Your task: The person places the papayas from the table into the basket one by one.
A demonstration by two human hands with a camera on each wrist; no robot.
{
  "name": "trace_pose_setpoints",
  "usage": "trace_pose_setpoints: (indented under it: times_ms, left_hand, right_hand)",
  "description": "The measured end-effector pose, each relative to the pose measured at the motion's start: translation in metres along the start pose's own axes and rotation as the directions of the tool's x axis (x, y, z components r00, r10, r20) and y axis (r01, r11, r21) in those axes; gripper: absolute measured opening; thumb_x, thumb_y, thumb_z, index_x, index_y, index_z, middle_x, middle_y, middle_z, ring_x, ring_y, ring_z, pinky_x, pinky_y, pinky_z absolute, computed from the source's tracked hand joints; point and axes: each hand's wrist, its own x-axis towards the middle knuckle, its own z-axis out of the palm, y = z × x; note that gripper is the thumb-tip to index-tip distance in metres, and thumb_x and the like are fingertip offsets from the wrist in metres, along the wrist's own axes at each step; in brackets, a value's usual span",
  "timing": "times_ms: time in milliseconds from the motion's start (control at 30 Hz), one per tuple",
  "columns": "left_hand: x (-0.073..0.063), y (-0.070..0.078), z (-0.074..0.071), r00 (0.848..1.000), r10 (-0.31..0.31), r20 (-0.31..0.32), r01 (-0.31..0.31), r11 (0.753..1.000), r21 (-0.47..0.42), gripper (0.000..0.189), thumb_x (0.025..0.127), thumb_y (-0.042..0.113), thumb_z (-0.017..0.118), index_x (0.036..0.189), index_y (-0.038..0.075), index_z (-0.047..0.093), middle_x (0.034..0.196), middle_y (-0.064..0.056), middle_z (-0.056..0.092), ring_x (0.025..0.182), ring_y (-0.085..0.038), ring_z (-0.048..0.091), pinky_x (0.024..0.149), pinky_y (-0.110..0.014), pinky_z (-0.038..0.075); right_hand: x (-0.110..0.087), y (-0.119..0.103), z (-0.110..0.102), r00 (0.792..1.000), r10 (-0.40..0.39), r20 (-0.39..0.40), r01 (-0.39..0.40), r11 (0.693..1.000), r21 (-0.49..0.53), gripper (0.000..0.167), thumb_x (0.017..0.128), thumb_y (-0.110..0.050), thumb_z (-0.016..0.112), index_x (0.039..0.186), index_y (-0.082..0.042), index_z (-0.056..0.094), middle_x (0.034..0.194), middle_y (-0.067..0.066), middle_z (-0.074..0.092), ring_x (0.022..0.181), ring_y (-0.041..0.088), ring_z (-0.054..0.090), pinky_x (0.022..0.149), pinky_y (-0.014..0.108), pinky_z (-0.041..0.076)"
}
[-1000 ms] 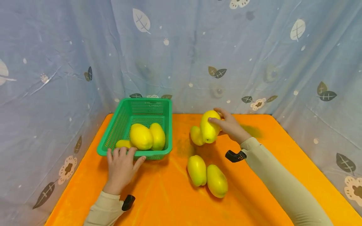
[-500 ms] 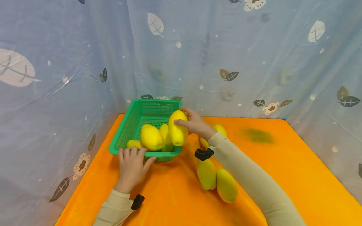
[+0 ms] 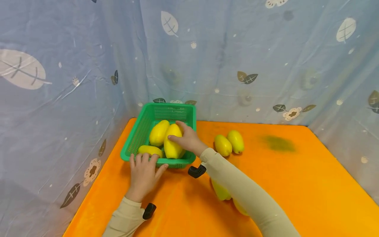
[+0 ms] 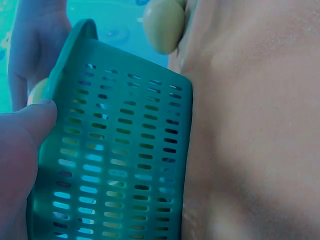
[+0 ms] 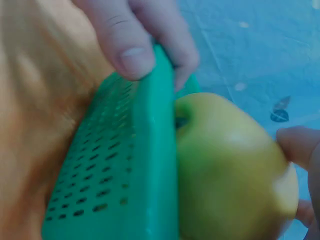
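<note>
A green plastic basket (image 3: 190, 161) with slotted walls stands on the left of the table. My left hand (image 3: 143, 177) grips its near rim, fingers over the edge and thumb outside. My right hand (image 3: 189, 141) holds a yellow mango (image 3: 172, 144) inside the basket, by its right side, thumb on top. In the right wrist view this mango (image 5: 230, 165) shows its dimpled stem end close against the rim. Another mango (image 3: 159, 132) lies just left of it, and one more (image 3: 150, 150) lies along the near wall, partly behind my left fingers.
Two mangoes (image 3: 223, 145) lie side by side on the orange table cover (image 3: 266, 171), right of the basket. Closer in, more yellow fruit (image 3: 220, 191) is partly hidden under my right forearm. A blue patterned curtain (image 3: 207, 65) encloses the back and sides.
My right hand has carried the mango from the table's right, leftward over the rim and down into the basket. The mangoes inside have shifted. My left hand keeps its grip on the rim.
</note>
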Motion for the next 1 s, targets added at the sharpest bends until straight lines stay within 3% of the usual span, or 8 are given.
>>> trace_pose_setpoints:
  times_ms: [167,433,667,833,1000]
  left_hand:
    - [0.001,0.003,0.000,1.000,0.001,-0.005,-0.001,1.000,-0.010,0.048,0.088,0.045,0.077,0.113,0.005,0.070,0.103,-0.023,0.064,0.110,-0.050,0.055,0.111,-0.074,0.028]
    - [-0.001,0.004,0.001,1.000,0.004,-0.008,-0.004,1.000,-0.015,0.048,0.088,0.044,0.078,0.112,0.004,0.069,0.102,-0.023,0.062,0.109,-0.050,0.054,0.110,-0.074,0.028]
    - [-0.003,0.003,0.002,1.000,0.000,-0.008,0.000,1.000,-0.014,0.047,0.088,0.044,0.077,0.112,0.004,0.068,0.103,-0.023,0.063,0.110,-0.050,0.054,0.110,-0.075,0.027]
    - [-0.002,0.003,0.001,1.000,0.010,-0.020,-0.010,1.000,-0.022,0.047,0.087,0.043,0.078,0.110,0.004,0.067,0.101,-0.023,0.062,0.108,-0.051,0.054,0.109,-0.075,0.028]
    - [-0.002,0.003,-0.001,1.000,-0.003,-0.008,0.003,0.999,-0.051,0.047,0.087,0.043,0.078,0.112,0.005,0.067,0.103,-0.023,0.062,0.110,-0.050,0.053,0.111,-0.075,0.026]
  right_hand:
    - [-0.001,0.001,0.005,1.000,-0.010,-0.019,0.011,1.000,0.012,0.080,0.097,-0.042,0.068,0.163,-0.025,0.026,0.155,0.011,0.048,0.121,0.033,0.060,0.095,0.049,0.056]
    - [-0.005,0.001,0.004,0.999,0.014,-0.050,-0.011,0.998,0.062,0.085,0.095,-0.044,0.069,0.164,-0.026,0.022,0.168,0.006,0.029,0.143,0.037,0.047,0.112,0.056,0.046]
    - [-0.014,0.000,-0.003,1.000,0.022,-0.011,-0.020,0.994,0.103,0.079,0.096,-0.042,0.068,0.162,-0.025,0.028,0.169,0.005,0.026,0.145,0.044,0.043,0.114,0.058,0.042]
    - [-0.027,0.007,-0.023,1.000,0.020,0.002,-0.020,0.987,0.158,0.073,0.098,-0.039,0.066,0.160,-0.024,0.031,0.167,0.014,0.028,0.145,0.042,0.044,0.110,0.055,0.047]
    - [-0.048,0.023,-0.062,0.999,0.041,-0.026,-0.036,0.980,0.194,0.067,0.100,-0.036,0.064,0.158,-0.023,0.033,0.164,0.017,0.032,0.141,0.037,0.051,0.100,0.050,0.056]
